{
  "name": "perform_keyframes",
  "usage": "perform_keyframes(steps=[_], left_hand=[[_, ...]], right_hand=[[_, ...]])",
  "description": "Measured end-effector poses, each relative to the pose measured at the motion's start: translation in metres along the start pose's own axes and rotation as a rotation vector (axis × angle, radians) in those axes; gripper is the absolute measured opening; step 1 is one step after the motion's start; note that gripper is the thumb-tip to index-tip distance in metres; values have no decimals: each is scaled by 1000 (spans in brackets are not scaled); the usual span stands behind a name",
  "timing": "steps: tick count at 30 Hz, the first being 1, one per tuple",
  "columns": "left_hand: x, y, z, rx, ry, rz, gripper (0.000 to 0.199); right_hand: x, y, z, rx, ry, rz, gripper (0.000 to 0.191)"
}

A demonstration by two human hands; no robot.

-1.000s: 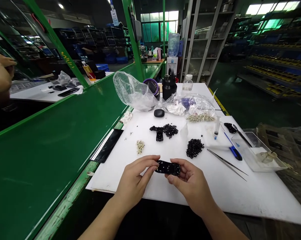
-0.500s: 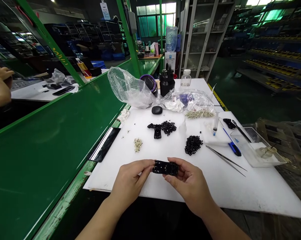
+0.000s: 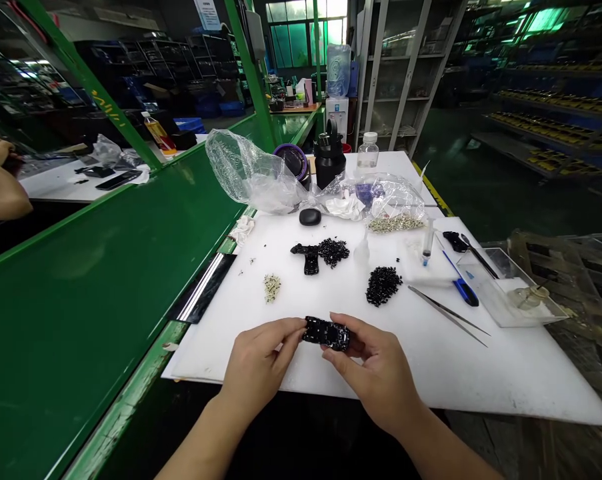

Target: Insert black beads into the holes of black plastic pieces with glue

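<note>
Between my two hands is a small black plastic part (image 3: 325, 333), oblong, with holes and hollows on the side facing me. The fingertips of my left hand (image 3: 261, 353) pinch its left end. My right hand (image 3: 375, 363) grips the right end between thumb and fingers. Both hands hold it just above the front of the white board (image 3: 301, 373). Farther back lie a pile of small black pieces (image 3: 383, 286), a pile of small cream-coloured pieces (image 3: 271, 287), and a T-shaped group of black parts (image 3: 311, 261) against another black heap (image 3: 334, 252).
Tweezers (image 3: 448, 313), a blue-handled knife (image 3: 465, 292), a syringe (image 3: 427, 245) and a clear tray (image 3: 511, 313) lie to the right. Plastic bags (image 3: 275, 190) and a black bottle (image 3: 329, 160) stand behind. A co-worker's arm (image 3: 1, 180) shows at far left.
The black part has tilted slightly, its right end lower, while both hands keep hold of it. The whole view has shifted a little.
</note>
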State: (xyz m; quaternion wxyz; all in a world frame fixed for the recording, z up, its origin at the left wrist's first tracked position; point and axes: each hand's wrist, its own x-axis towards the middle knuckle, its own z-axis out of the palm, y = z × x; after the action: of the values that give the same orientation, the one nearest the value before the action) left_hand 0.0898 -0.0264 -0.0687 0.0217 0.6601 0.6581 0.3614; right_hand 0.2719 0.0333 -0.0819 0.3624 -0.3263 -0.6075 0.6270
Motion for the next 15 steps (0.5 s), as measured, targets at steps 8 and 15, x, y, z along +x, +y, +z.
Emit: perform_keyframes(steps=[8,15], left_hand=[[4,16,2,-505,-21,-661,14],[8,13,1,-748,-29,-809,23]], right_hand=[[-1,1,0,-76,3,-122,39],[-4,2,1,-210,8,-254,39]])
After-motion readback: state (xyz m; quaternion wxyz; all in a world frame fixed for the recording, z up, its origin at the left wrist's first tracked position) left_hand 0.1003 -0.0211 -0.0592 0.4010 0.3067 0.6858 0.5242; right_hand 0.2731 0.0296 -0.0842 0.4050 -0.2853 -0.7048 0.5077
